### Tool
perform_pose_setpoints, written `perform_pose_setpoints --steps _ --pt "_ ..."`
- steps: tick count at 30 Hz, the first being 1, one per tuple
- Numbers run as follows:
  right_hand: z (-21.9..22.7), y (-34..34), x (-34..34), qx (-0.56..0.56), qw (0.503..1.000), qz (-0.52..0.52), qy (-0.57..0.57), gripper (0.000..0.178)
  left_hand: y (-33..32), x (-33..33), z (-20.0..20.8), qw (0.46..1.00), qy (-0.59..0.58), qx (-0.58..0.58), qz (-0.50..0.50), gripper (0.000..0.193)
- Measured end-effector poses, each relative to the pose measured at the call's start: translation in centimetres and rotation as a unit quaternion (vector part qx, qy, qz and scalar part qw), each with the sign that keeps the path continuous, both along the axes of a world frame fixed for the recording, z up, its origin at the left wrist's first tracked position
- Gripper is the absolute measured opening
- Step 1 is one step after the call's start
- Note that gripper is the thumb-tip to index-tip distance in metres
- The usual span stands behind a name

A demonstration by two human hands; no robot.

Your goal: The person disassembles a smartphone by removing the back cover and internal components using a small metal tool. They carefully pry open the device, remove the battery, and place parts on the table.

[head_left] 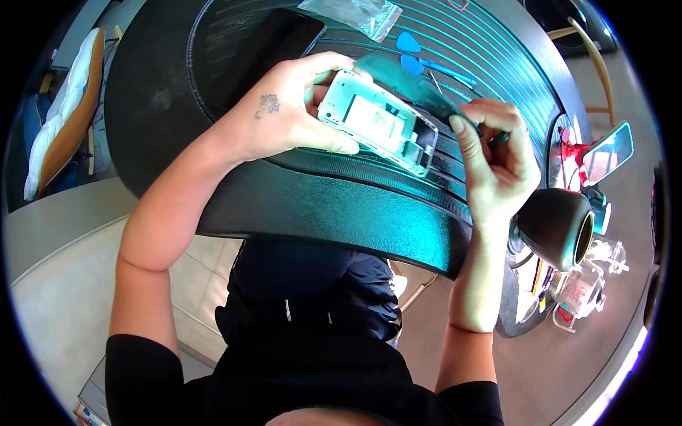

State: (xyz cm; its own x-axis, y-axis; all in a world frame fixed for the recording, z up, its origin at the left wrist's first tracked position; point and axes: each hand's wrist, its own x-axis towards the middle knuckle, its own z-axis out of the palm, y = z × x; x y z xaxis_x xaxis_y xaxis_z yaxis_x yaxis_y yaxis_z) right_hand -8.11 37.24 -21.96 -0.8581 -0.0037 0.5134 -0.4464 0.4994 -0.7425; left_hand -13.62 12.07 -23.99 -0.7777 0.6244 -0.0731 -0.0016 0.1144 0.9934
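A white phone housing (376,121) lies tilted in my left hand (280,106), whose thumb and fingers close around its left end. Its inside faces up and shows a pale rectangular part and small fittings. Just beyond it, a thin dark panel (405,78), which looks like a phone cover, slants along the housing's far edge. My right hand (501,153) pinches this panel's right end between thumb and forefinger. Something with a black handle (499,139) also sits in the curled fingers of that hand, mostly hidden. A thin metal shaft (435,82) shows near the panel.
On the ribbed black table, beyond my hands, lie blue picks (408,42), a blue pry tool (455,73), a clear plastic bag (362,15) and a flat black slab (284,42). Rightward stand a black vase (554,227), a red stand holding a phone (609,153) and clear vessels (579,290).
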Motion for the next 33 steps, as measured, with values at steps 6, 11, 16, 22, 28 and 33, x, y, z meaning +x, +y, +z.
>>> perform_pose_setpoints --steps 6,11,16,22,28,33 --pt "-0.1 -0.8 0.5 -0.009 1.000 0.006 0.004 0.015 -0.2 0.1 0.8 0.996 -0.021 0.067 0.046 0.071" --pt "-0.4 -0.9 0.5 -0.027 1.000 0.001 0.002 0.015 -0.4 0.2 0.6 0.993 -0.042 0.095 0.060 0.071" --pt "-0.1 -1.2 0.3 -0.012 1.000 0.008 0.027 0.016 -0.5 0.3 0.8 0.988 -0.063 0.129 0.058 0.072" --pt "0.2 -1.3 0.4 -0.003 0.999 -0.011 0.031 0.016 -0.4 0.3 0.9 0.991 -0.047 0.111 0.055 0.074" --pt "0.5 -1.4 0.4 0.017 0.999 -0.012 0.045 0.017 -0.3 0.3 0.7 0.993 -0.051 0.095 0.047 0.071" --pt "0.4 -1.2 0.4 -0.024 0.999 -0.033 0.005 0.015 -0.1 0.4 0.3 0.994 -0.053 0.086 0.041 0.068"
